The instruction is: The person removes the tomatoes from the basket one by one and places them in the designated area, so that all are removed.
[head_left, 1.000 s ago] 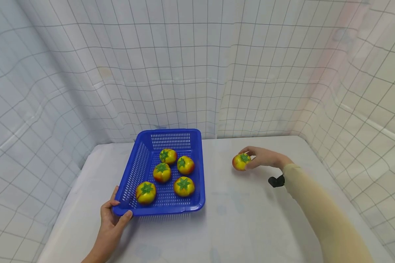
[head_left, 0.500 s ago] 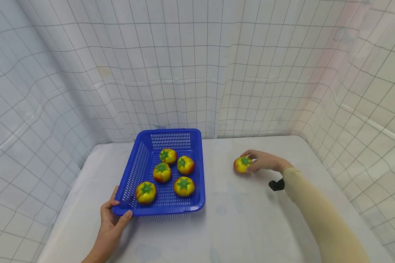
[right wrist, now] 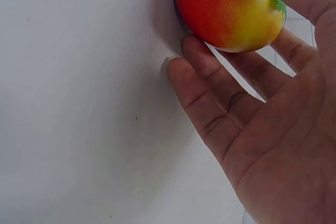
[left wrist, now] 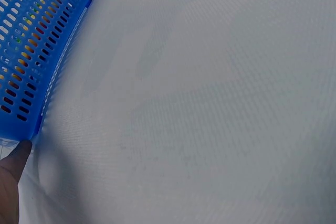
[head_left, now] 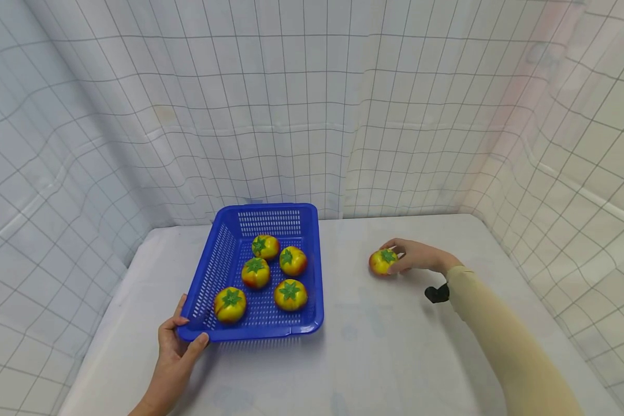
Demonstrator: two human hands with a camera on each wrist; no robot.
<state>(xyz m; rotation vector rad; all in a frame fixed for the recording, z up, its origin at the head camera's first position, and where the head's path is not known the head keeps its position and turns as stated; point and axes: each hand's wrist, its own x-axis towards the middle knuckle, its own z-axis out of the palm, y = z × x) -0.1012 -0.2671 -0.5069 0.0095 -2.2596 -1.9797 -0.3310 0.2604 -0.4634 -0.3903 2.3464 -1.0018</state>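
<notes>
At the front left corner of a blue plastic basket (head_left: 249,333), my left hand (head_left: 173,355) grips the rim, thumb on the near side and fingers on the left side. In the left wrist view, one digit touches the lower corner of the basket's slotted wall (left wrist: 31,66). To the basket's right, my right hand (head_left: 416,256) holds a yellow-and-red tomato (head_left: 379,263) with a green star-shaped calyx. The right wrist view has the thumb over the tomato (right wrist: 226,11) and the fingers around its other side, fingertips right at the white cloth.
Several similar tomatoes (head_left: 256,273) lie spread out inside the basket. A white cloth (head_left: 364,352) covers the table. White grid-patterned curtains (head_left: 301,115) stand close behind and at both sides. A black object (head_left: 437,293) sits at the right cuff.
My right hand and the tomato have shifted slightly nearer and to the right, then stayed nearly still over the last half second. The left hand and basket have not moved.
</notes>
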